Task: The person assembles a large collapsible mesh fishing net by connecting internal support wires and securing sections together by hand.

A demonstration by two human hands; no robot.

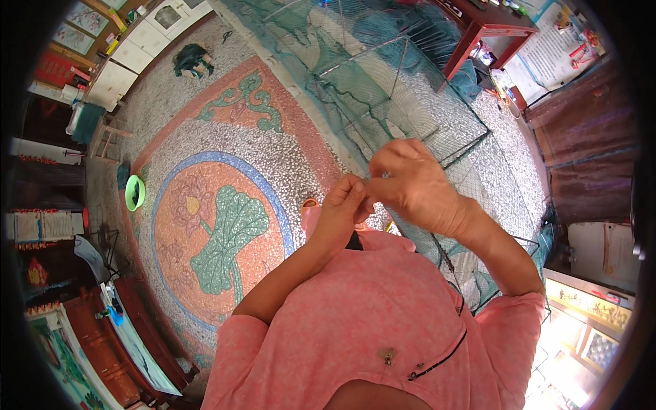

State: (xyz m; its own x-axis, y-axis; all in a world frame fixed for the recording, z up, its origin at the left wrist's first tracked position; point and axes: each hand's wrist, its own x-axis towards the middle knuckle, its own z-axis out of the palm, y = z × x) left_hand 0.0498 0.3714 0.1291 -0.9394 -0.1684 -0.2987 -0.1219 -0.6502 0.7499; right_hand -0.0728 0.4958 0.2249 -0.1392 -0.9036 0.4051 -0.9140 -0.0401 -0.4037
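Close together in front of my chest, both my hands are raised with their fingertips nearly meeting. My left hand [344, 202] is closed, its thumb pressed against a bent forefinger. The fingers of my right hand [418, 186] are curled into a pinch just to the right of it. Whatever they grip is too small or too hidden to make out. Beyond and below my right hand spreads green netting [389, 85] stretched over a dark wire frame [471, 142], like a large net cage or trap.
A dark green bundle [193, 60] lies on the speckled floor, patterned with a lotus medallion [229, 232]. At the left sits a light green basin [135, 193] by a wooden stool [106, 142]. White cabinets [137, 55] line the back; a red table [488, 31] stands far right.
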